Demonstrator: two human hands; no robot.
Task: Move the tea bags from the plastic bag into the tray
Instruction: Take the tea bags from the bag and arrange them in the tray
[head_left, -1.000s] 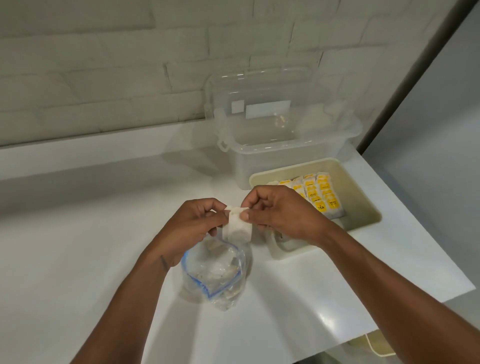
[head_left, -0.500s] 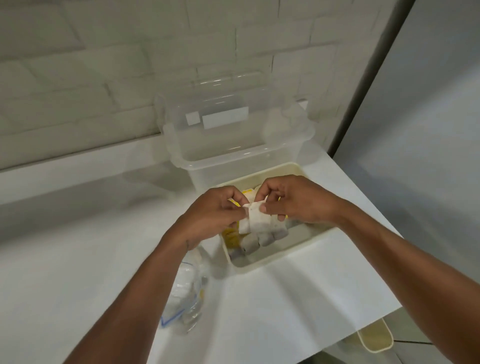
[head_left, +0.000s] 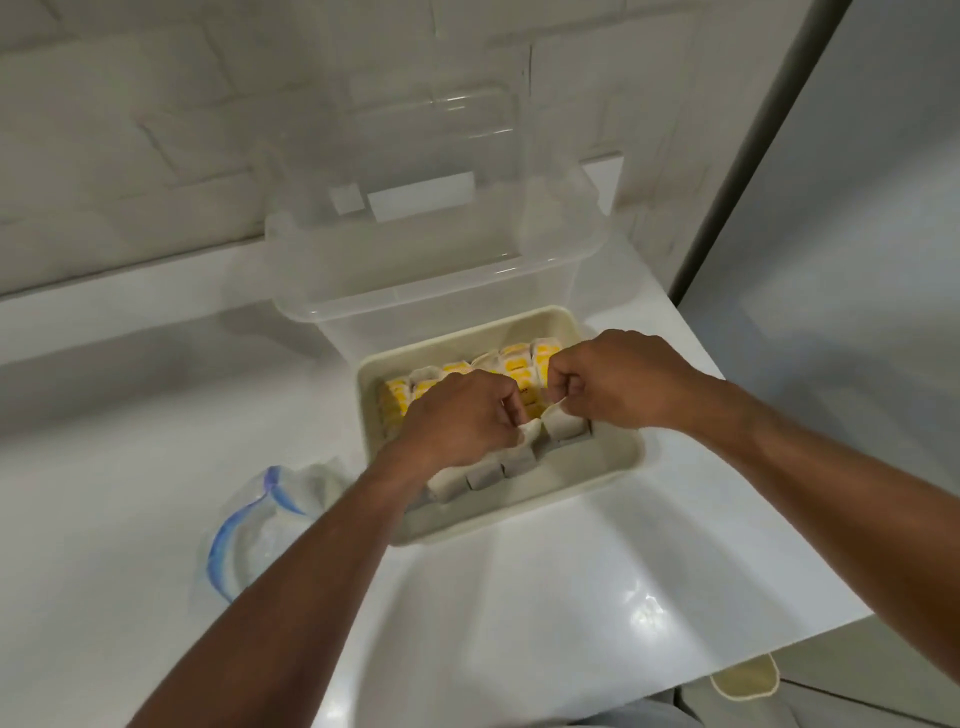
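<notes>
Both hands are down inside the tray: the left hand (head_left: 462, 415) and the right hand (head_left: 618, 379) meet knuckle to knuckle, fingers curled tight, each pinching an upper corner of one white tea bag (head_left: 563, 427). A second ago they held that tea bag above the mouth of the plastic bag; half a second ago it hung over the tray; now it is low among the others, so this transfer looks all but finished, with only the release left.

The white countertop (head_left: 571, 597) carries everything. At 12 o'clock from the tray stands a clear plastic storage box (head_left: 415, 270), just behind it. The cream tray (head_left: 519, 522) sits mid-frame. The zip-top plastic bag (head_left: 260, 525), no longer held, lies slumped at 8 o'clock from the tray, apart from it; whether more tea bags remain inside is too blurred to tell. In the tray, yellow-tagged tea bags (head_left: 514, 358) fill the 12 o'clock side, and a row of plain tea bags (head_left: 488, 473) runs along the 6 o'clock side.

Both forearms reach in from 6 o'clock, wrists bent down, and the hands' backs face the camera.
</notes>
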